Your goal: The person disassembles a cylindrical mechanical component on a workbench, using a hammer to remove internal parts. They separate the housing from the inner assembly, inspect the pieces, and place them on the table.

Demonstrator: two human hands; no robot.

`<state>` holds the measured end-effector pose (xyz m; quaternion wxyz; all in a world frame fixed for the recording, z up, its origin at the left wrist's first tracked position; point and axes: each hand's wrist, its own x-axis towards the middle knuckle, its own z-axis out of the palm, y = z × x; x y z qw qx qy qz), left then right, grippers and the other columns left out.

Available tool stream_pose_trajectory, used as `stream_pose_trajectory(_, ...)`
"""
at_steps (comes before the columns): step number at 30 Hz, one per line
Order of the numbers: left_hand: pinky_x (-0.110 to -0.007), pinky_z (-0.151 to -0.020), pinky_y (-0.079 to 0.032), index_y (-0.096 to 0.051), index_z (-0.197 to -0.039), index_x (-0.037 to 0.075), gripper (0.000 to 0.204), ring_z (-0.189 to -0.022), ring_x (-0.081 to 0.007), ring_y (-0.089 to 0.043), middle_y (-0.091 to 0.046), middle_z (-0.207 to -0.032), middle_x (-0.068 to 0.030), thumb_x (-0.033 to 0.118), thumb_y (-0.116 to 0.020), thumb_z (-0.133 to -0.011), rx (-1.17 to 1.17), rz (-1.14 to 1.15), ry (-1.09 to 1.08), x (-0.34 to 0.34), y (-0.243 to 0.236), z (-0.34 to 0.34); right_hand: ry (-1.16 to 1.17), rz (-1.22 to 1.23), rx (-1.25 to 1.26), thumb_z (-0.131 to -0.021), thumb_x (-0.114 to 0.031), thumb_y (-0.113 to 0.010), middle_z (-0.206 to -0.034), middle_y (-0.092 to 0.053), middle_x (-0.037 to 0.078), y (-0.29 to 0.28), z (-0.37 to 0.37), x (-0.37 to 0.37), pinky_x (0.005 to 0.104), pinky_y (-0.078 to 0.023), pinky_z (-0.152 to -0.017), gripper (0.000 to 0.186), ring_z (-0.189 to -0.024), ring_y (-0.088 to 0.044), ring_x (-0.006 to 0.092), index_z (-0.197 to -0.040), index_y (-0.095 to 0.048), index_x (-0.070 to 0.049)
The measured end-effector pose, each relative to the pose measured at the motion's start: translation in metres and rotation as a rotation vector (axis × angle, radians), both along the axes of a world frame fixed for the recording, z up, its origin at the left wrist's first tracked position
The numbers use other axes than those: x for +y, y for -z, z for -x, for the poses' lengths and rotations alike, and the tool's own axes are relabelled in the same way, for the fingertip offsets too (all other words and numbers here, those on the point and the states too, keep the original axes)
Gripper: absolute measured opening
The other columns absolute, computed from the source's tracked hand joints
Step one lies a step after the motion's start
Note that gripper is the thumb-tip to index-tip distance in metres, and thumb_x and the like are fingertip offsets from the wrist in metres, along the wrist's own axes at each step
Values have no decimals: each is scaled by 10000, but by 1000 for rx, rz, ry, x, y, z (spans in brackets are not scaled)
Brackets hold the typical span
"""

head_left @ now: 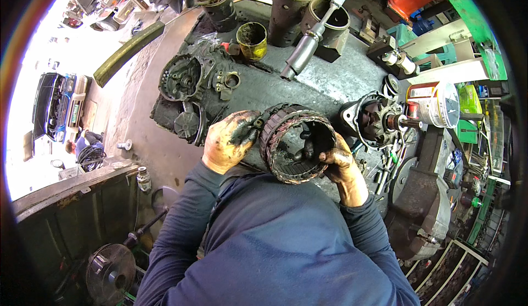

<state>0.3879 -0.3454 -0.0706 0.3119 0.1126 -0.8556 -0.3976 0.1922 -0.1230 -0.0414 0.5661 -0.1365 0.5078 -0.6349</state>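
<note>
A dark, greasy alternator stator [275, 149], a ring with copper-coloured windings along its edge, is tilted so its open bore shows. My right hand [345, 165] grips its right side, thumb on the rim and blackened fingers reaching inside the bore. At its left side, my left hand [228, 141] is closed, fingers curled and smeared with black grease. A small round piece [258, 123] shows at those fingertips; what it belongs to is unclear. To the right lies the alternator's open housing [360, 121] with a finned rotor [379, 120] and its shaft.
An open end housing [181, 77] and a small metal bracket part [226, 83] lie on the metal bench [258, 86] at left. Behind stand a yellow can [252, 42], dark cylinders [291, 9] and a silver air tool [308, 44]. A white bucket [448, 105] is at right.
</note>
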Motion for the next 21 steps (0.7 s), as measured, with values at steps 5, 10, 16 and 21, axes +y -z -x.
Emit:
stream_pose_trajectory(5,-398,-873,-579,-706,-1115,25,356,-991,-354,-717,-737,-1129,-151,96,-775,-773,7,15,-27,-6,2,-1,13,20,18,-614,-166,-676,-1041,-651,41,-11,-5,-6,260,-471,-802,748,-896,-577,138,-1325,-589,49)
stream_pose_trajectory(10,-402,-897,-569,-704,-1118,29,370,-1003,-353,-709,-734,-1118,-143,108,-769,-763,-75,-73,-13,-13,7,3,14,19,49,-661,-170,-705,-996,-637,27,-18,-4,-11,273,-468,-775,653,-864,-569,131,-1271,-605,43)
stream_pose_trajectory(16,-396,-940,-553,-708,-1145,41,398,-1040,-347,-697,-728,-1141,-136,118,-769,-759,-88,68,-4,-16,10,-5,66,-25,-14,-700,-153,-686,-922,-630,13,-15,-6,-11,266,-471,-743,568,-819,-572,123,-1236,-612,22)
stream_pose_trajectory(21,-415,-980,-540,-658,-1264,53,554,-1102,-349,-679,-697,-1248,-146,114,-807,-733,-157,-80,-4,-13,14,-8,68,-12,42,-704,-133,-673,-910,-623,4,-14,-3,-9,267,-469,-730,588,-793,-565,121,-1267,-601,20)
